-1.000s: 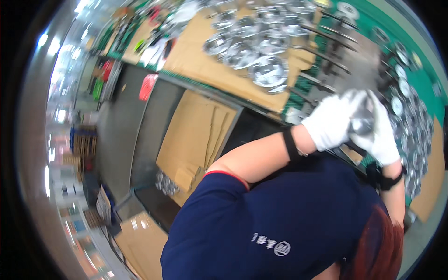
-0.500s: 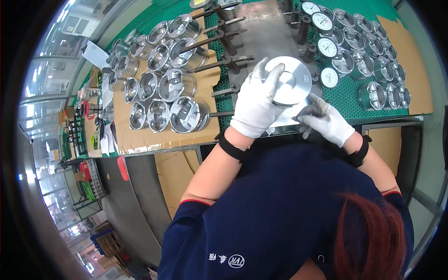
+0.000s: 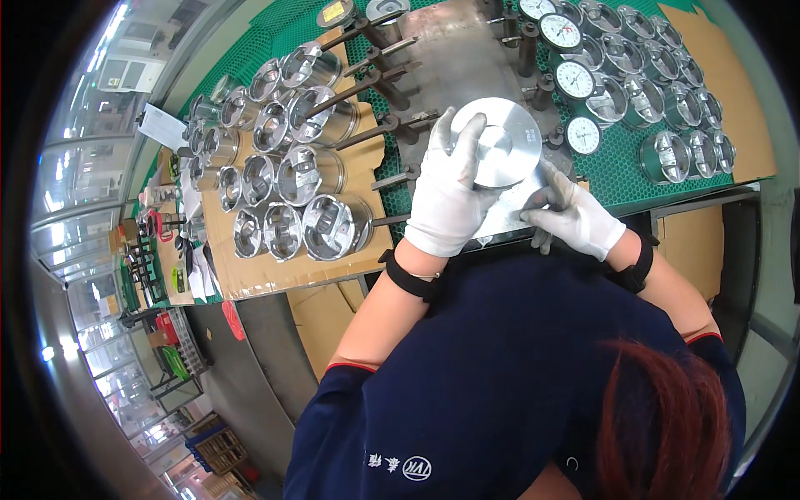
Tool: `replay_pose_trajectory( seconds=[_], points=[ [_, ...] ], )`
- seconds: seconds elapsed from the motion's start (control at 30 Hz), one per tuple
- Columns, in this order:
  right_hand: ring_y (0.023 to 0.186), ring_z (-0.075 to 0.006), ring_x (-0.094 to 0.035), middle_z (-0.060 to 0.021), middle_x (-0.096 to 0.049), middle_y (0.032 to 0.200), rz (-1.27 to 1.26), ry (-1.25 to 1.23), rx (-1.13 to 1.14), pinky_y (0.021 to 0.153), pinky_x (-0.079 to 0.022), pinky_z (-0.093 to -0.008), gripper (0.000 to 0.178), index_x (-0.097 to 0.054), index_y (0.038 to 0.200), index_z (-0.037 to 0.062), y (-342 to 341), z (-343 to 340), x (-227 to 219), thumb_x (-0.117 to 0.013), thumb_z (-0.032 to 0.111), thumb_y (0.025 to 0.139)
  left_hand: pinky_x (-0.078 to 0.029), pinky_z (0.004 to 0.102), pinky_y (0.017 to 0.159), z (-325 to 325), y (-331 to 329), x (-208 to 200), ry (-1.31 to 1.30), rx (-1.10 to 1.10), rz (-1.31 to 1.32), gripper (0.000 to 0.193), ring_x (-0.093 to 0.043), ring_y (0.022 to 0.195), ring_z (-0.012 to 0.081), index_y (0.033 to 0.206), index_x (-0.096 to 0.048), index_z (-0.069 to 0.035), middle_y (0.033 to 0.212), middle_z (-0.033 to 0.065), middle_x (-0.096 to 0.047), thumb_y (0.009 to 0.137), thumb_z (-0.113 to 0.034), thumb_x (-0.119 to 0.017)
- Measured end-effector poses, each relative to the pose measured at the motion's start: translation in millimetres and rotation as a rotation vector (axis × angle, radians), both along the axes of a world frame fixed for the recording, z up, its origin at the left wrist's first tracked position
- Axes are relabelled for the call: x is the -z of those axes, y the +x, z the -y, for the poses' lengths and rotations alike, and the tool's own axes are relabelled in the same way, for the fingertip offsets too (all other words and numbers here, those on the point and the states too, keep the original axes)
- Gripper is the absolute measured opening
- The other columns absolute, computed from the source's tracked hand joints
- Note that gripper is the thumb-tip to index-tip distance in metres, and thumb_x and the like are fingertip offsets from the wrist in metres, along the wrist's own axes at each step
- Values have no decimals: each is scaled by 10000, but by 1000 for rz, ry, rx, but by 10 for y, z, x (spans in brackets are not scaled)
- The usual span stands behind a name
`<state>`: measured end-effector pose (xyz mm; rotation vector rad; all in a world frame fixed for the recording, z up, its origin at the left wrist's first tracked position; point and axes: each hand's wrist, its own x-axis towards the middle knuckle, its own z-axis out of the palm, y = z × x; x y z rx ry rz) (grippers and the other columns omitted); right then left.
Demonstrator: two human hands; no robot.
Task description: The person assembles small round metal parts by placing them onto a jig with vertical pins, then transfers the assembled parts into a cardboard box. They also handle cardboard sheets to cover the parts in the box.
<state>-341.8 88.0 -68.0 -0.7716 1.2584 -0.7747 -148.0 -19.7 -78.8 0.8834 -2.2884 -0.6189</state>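
Clock's laid flat on the round piston face here, 12 pointing away from the person. Closest worry for me is the right hand (image 3: 575, 217) at about 4:30: fingers curled inward, tips right by the piston's lower edge, and I can't tell if they're touching it or pinching something small. If they aren't carrying any load, the left hand (image 3: 450, 196) is doing most of the work, and a smooth glove on polished metal could easily let it slip. Drop would probably go onto the bright metal surface (image 3: 510, 212) at 6, so a nick there or on the rim, maybe a squashed fingertip. Further out, a careless swing toward 3 could knock the nearest dial gauge (image 3: 582, 135), and one toward 10 might catch the thin rods (image 3: 371, 137) on their stands.

As for the grip: the left hand is parted only as wide as the piston and has hold of it, palm around 7:30, two fingers lying over the face near 9 and 10. So the piston (image 3: 521, 154) sits up at 1 or 2 from that palm, flat face showing, most of its far side unsupported as far as I can see. Beyond it, a steel plate (image 3: 450, 50) stretches off toward 11, with more pistons (image 3: 646, 100) on the green mat (image 3: 621, 185) around 2.
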Motion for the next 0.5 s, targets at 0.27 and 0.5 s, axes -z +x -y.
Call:
replay_pose_trajectory(
  seconds=[0.27, 0.5],
  points=[
    [655, -193, -687, -135, -615, 1046, 40, 29, 35, 545, -583, -302, 946, -31, 1612, 54, 4, 38, -25, -660, 66, 904, -463, 502, 1030, 10, -30, -24, -11, -12, -20, 910, -449, 1324, 486, 1442, -465, -94, 1398, 284, -485, 616, -70, -846],
    [643, -187, -686, -120, -630, 997, 0, 51, 42, 540, -583, -301, 945, -40, 1611, 47, 21, 41, -51, -665, 70, 902, -462, 495, 1036, -27, -49, -8, -21, -46, -37, 904, -468, 1309, 482, 1430, -473, -89, 1405, 304, -468, 613, -85, -860]
  ],
)
